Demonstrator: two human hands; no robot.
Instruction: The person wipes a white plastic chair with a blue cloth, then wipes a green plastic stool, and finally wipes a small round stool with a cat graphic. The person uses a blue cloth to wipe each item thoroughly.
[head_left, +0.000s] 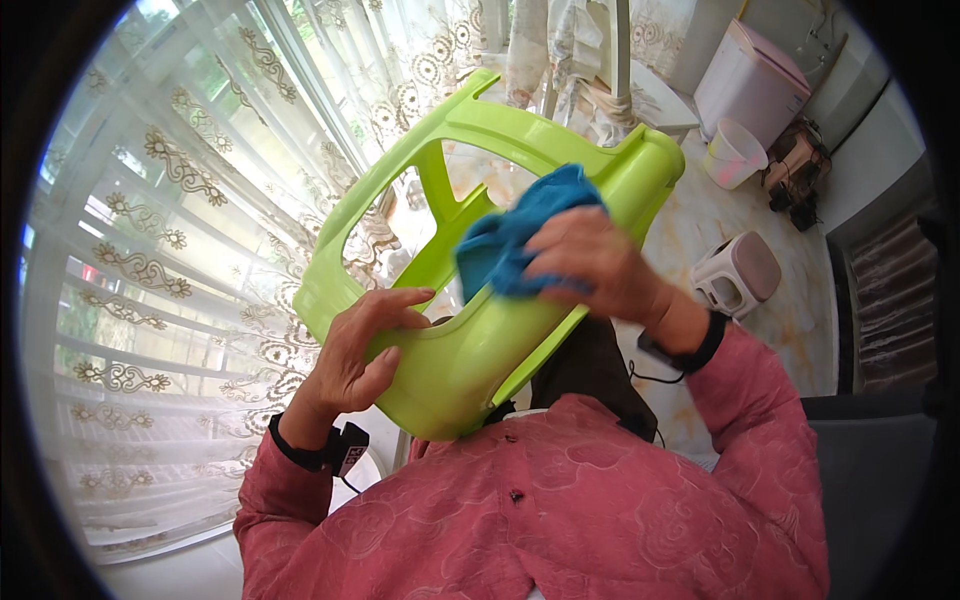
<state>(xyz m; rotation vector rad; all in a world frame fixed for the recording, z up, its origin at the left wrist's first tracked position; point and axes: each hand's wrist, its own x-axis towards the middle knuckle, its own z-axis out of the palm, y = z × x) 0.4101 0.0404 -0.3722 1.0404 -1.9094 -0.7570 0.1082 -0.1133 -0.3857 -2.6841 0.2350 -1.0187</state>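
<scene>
A lime-green plastic stool lies tipped over in front of my body, its legs and a large side opening showing. My left hand holds its near left part, with the fingers over the opening's rim and the thumb on the outer face. In my right hand is a bunched blue cloth, pressed against the stool's side between the opening and the right-hand leg. That hand is slightly blurred. Part of the cloth hangs over the opening. The stool's underside is mostly hidden.
Sheer embroidered curtains cover the window on the left. At the right, a small white-and-pink step stool stands on the marble-patterned floor. Farther back are a translucent bucket, a pale pink bin and a white table.
</scene>
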